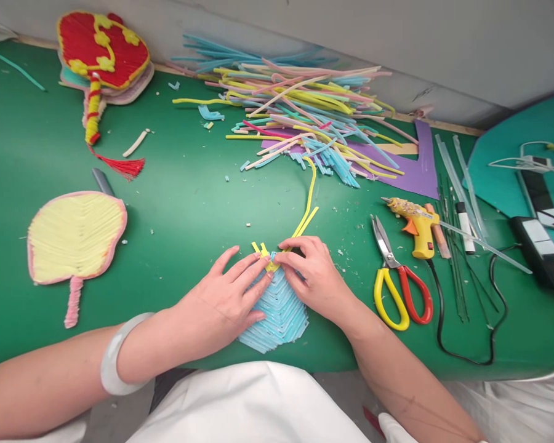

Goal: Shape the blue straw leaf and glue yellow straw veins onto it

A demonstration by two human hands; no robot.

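A light blue fan piece (277, 317) made of fuzzy strips in a chevron pattern lies near the table's front edge. My left hand (226, 295) lies flat on its left half, fingers stretched toward the tip. My right hand (314, 277) presses its right side, fingertips pinching yellow strips (307, 212) at the tip. Those yellow strips run away from the fan toward the pile. A pale bangle sits on my left wrist.
A pile of coloured fuzzy strips (300, 104) lies at the back over purple sheet (420, 166). Yellow-and-red scissors (397, 283) and a yellow glue gun (418, 224) with black cord lie right. A yellow fan (76, 237) and red fan (104, 52) lie left on the green table (175, 197).
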